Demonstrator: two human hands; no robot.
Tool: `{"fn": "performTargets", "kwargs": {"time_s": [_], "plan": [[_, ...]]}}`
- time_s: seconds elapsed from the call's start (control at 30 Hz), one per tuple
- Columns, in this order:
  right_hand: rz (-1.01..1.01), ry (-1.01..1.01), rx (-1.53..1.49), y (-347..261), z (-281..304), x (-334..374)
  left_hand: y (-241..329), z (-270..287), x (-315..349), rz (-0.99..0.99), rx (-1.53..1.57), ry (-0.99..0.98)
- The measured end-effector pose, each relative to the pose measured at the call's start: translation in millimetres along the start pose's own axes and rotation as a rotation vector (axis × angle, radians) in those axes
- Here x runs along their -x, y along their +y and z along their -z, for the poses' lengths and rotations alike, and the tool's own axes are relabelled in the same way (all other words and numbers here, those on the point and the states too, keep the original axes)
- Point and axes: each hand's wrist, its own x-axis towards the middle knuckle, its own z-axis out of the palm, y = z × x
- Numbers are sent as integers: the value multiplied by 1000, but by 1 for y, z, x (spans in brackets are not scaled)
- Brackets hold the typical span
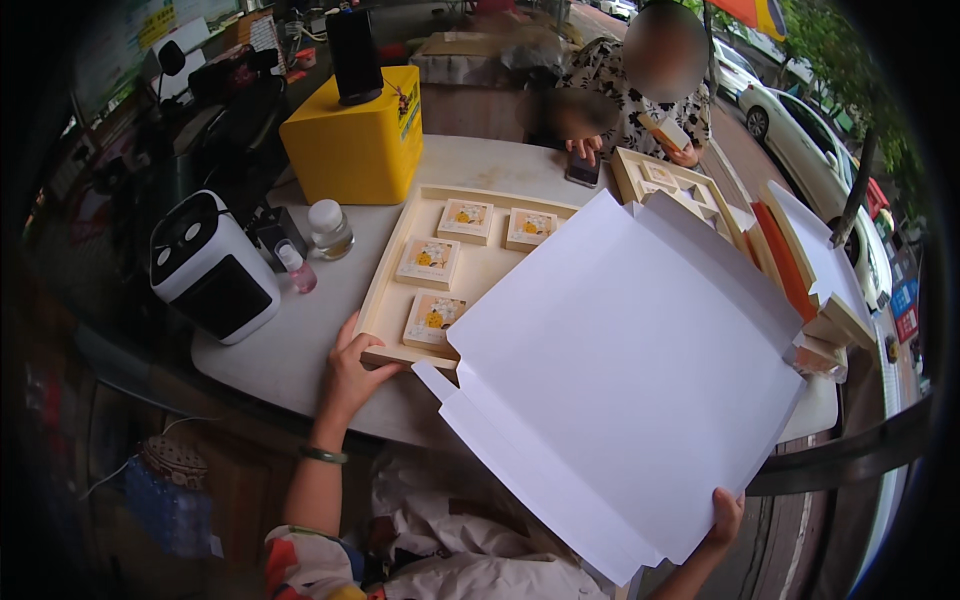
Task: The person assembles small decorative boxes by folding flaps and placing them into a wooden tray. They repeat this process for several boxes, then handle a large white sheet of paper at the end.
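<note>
My left hand (350,378) grips the near left corner of a shallow pale wooden tray (480,283), thumb at the corner. Inside the tray are several small square boxes (429,261) with orange and white flower prints. A large sheet of folded white cardboard (630,370), with bent-up flaps along its edges, hangs tilted over the tray's right part and hides it. My right hand (727,518) holds this cardboard by its near right edge, thumb on top; the other fingers are mostly hidden beneath.
On the table's left stand a white heater-like appliance (215,268), a pink spray bottle (297,268), a clear jar (331,230) and a yellow box (355,140) bearing a black device (353,58). Across sits a person (640,110) by a phone (583,168) and another tray (630,180).
</note>
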Motion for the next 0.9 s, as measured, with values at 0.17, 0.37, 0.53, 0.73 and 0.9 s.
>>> {"fn": "performTargets", "kwargs": {"time_s": [0.17, 0.37, 0.53, 0.73, 0.9], "plan": [[-84, -72, 54, 16, -16, -43, 5, -8, -6, 1, -50, -9], [-150, -233, 59, 24, -59, -113, -3, -3, 12, 5, 49, -15], [-193, -325, 113, 22, -83, -136, -8, 12, 29, 172, 428, -196], [-187, -305, 85, 30, -88, -139, -4, 14, 30, 306, 622, -250], [-205, -342, 89, 27, -53, -131, 19, 11, 25, 196, 205, -459]]}}
